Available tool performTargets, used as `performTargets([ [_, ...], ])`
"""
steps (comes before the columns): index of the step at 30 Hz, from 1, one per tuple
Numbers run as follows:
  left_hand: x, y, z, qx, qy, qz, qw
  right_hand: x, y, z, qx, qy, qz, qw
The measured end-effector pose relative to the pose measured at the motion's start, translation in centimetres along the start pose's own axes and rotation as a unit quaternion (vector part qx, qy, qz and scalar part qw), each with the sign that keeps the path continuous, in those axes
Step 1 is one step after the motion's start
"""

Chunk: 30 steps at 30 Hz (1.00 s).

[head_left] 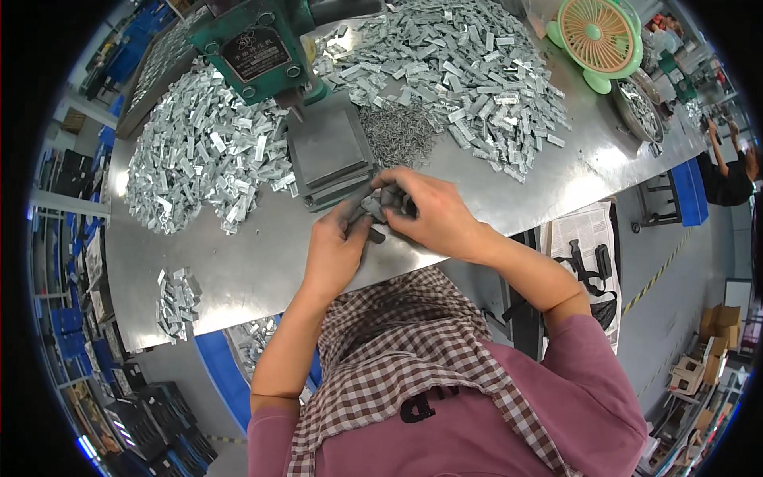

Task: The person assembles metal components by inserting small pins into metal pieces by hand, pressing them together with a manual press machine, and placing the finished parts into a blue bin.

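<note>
Spanning most of the view, the steel counter [509, 183] carries everything within arm's reach. Two big heaps of metal clips flank the press [266, 48]: left heap [199, 151], right heap [453, 71], likely kept apart as separate lots. A small pile of rivets [397, 131] lies just beside the press's base plate [330, 155], handy to the work spot. A green fan [600, 36] stands at the far right. Both hands meet at the near edge of the plate: left hand [338, 246] and right hand [433, 215], fingers clamped together on a small grey part [381, 205], held close, probably for fitting. A few clips [179, 302] sit well apart, near left.
</note>
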<state>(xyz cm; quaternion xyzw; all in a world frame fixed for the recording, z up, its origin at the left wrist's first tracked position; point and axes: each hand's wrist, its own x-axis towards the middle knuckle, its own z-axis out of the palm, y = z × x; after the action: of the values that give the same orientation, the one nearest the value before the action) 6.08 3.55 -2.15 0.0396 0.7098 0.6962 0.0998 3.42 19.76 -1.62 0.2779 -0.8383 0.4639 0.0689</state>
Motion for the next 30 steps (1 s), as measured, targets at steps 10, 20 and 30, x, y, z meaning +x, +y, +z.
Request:
performTargets([
  [10,-0.9,0.1,-0.7,-0.016,0.01,-0.012,1.0,0.4,-0.7,0.1,0.131,-0.063,0.079,0.986],
  [20,0.3,0.3,-1.6,-0.05,0.041,-0.019,0.998,1.9,-0.5,-1.4,0.056,-0.084,0.008,0.995],
  [30,4.7,3.6,-4.5,0.367,0.127,0.191,0.902,4.0,6.6,-3.1,-0.251,-0.044,-0.055,0.965],
])
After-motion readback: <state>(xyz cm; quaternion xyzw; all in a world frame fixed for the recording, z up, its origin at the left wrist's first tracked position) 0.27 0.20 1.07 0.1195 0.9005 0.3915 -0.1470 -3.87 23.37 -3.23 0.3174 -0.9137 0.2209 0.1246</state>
